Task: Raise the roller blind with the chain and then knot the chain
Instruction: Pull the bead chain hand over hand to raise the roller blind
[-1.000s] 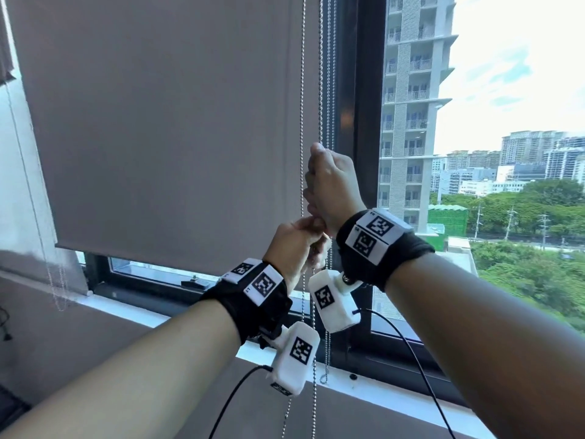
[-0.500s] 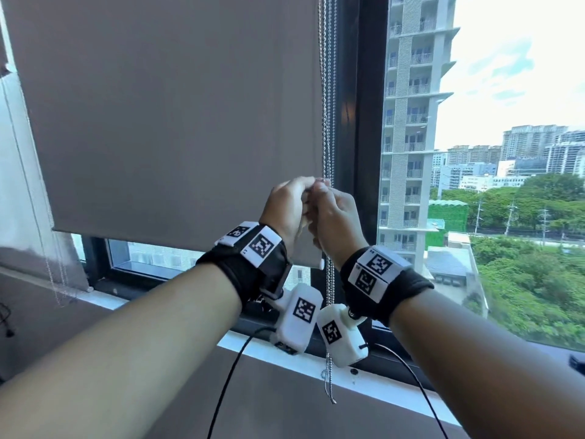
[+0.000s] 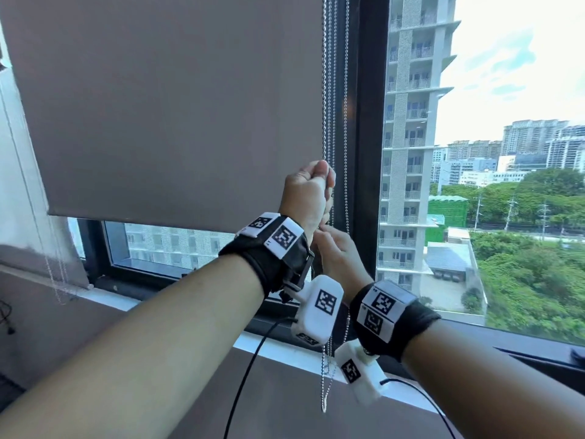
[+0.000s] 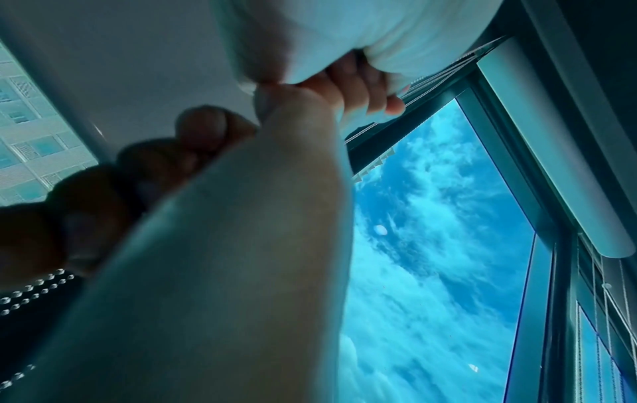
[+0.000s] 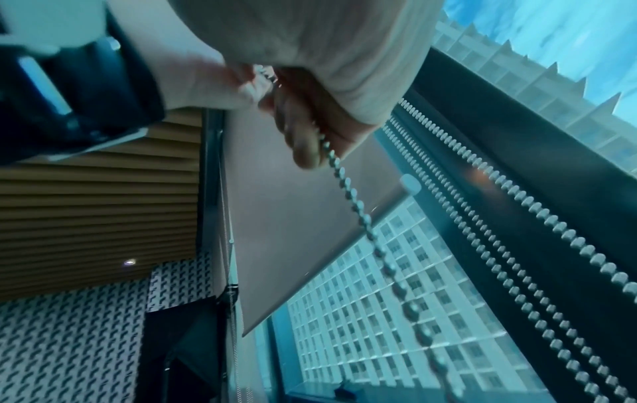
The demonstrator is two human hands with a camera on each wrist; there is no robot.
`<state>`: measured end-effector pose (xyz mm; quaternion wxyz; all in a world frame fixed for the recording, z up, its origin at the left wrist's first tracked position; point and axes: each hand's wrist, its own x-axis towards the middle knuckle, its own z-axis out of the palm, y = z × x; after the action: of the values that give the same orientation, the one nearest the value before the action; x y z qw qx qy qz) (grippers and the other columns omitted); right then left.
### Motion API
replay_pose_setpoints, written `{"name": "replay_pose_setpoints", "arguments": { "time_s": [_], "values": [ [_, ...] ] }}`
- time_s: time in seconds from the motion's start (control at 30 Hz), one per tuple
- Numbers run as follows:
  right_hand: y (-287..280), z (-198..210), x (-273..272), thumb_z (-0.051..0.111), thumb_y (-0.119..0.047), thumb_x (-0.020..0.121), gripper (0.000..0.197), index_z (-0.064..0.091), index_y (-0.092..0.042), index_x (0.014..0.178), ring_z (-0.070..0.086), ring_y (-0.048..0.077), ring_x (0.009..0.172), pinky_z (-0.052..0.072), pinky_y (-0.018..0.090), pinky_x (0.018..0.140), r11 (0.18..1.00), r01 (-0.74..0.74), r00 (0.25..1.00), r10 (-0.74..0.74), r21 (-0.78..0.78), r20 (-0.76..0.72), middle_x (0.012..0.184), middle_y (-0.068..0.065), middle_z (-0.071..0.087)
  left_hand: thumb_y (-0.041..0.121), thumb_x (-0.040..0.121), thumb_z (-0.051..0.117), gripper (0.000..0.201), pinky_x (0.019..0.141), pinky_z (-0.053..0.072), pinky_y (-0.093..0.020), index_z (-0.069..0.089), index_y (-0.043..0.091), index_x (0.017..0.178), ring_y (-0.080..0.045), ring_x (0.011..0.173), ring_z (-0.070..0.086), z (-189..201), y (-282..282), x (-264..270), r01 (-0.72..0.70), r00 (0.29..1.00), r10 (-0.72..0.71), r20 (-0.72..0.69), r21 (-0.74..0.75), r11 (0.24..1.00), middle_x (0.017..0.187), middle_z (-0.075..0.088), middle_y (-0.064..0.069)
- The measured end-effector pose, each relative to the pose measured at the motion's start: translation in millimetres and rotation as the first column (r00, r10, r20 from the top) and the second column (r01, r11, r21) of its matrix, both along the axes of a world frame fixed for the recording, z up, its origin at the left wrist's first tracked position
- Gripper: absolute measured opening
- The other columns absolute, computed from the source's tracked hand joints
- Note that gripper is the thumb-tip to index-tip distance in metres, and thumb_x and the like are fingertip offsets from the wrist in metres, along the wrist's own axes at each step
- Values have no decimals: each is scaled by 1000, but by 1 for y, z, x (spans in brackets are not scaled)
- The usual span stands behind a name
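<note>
A grey roller blind (image 3: 174, 106) covers most of the left window pane, leaving a strip of glass showing under its bottom edge. Its metal bead chain (image 3: 329, 106) hangs in several strands along the blind's right edge and ends in a loop (image 3: 324, 391) near the sill. My left hand (image 3: 308, 191) is a fist gripping the chain high up, its fingers (image 4: 372, 92) curled round the strands. Just below it, my right hand (image 3: 335, 251) pinches one strand of the chain (image 5: 362, 218) between its fingertips (image 5: 303, 136).
A dark window post (image 3: 367, 122) stands right behind the chain. A white sill (image 3: 285, 350) runs below the hands. Another thin cord (image 3: 60, 280) hangs at the far left wall. Black cables trail from both wrist cameras.
My left hand has gone from below the right hand to above it on the chain, and the right hand has come down. The strip of glass under the blind looks taller.
</note>
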<state>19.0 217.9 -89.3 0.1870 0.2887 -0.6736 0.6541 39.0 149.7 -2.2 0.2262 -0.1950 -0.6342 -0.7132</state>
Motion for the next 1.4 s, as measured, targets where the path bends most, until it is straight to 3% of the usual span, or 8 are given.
{"name": "replay_pose_setpoints", "arguments": {
  "time_s": [0.07, 0.27, 0.43, 0.67, 0.93, 1.13, 1.27, 1.4],
  "values": [
    [8, 5, -4, 47, -17, 73, 10, 53, -10, 73, 40, 18, 55, 35, 29, 50, 999, 3, 1000, -3, 32, 18, 61, 3, 46, 15, 99, 35, 38, 40, 10, -17, 43, 14, 62, -9, 36, 18, -1, 0, 0, 1, 1000, -1, -1, 10, 1000, 53, 27, -2],
    [21, 47, -8, 41, 20, 78, 32, 56, -7, 80, 57, 5, 52, 48, 20, 49, 997, -29, 999, 25, -68, -48, 67, 3, 56, 16, 99, 37, 39, 40, 22, -16, 44, 15, 60, -11, 35, 23, -12, 2, -4, -47, 999, 47, 20, 8, 999, 47, 28, 2],
    [19, 81, -10, 41, -1, 74, 30, 67, -5, 87, 55, 10, 58, 44, 21, 53, 990, 10, 997, -21, -142, -71, 69, 4, 60, 11, 99, 38, 36, 33, 16, -13, 43, 12, 63, -5, 29, 22, -23, -2, 0, -1, 999, -2, 50, 48, 999, 49, 27, -2],
    [5, 120, 5, 37, -12, 100, 30, 62, 4, 99, 53, 21, 57, 44, 30, 51, 974, -91, 996, 85, -207, -38, 71, 15, 57, -8, 84, 29, 33, 39, 11, -16, 45, 11, 62, -10, 35, 17, -37, -9, 4, -19, 995, 20, 94, -14, 1000, 50, 26, -3],
    [-15, 126, 10, 33, -33, 103, 36, 37, -20, 70, 26, 8, 34, 22, 16, 38, 965, -24, 997, 43, -261, 68, 54, -1, 29, -9, 92, 34, 44, 35, 19, -15, 46, 14, 57, -3, 33, 27, -45, -6, 8, 17, 993, -21, 117, 29, 999, 43, 41, 5],
    [-16, 122, 15, 34, -31, 103, 34, 33, -20, 71, 21, 10, 38, 21, 13, 41, 970, 9, 1000, -6, -244, 11, 60, 2, 22, -3, 95, 35, 40, 40, 12, -22, 48, 13, 60, -6, 36, 22, -44, -10, 13, 96, 982, -98, 164, 20, 995, 46, 35, 3],
    [-15, 116, 16, 34, -28, 104, 38, 30, -20, 67, 21, 8, 38, 20, 16, 39, 964, -10, 1000, 4, -267, -25, 60, 2, 22, 8, 97, 39, 28, 42, 33, -24, 54, 8, 74, -14, 42, 43, -42, -15, 16, 144, 975, -145, 168, 20, 989, 50, 51, 0],
    [-16, 102, 12, 35, -26, 103, 41, 31, -19, 63, 21, 10, 43, 24, 20, 39, 960, 6, 999, -19, -278, -44, 55, 0, 24, -10, 81, 31, 31, 60, 54, -29, 54, 7, 69, -18, 56, 57, -36, -19, 12, 152, 982, -157, 105, 53, 987, 60, 57, -5]
  ]
}}
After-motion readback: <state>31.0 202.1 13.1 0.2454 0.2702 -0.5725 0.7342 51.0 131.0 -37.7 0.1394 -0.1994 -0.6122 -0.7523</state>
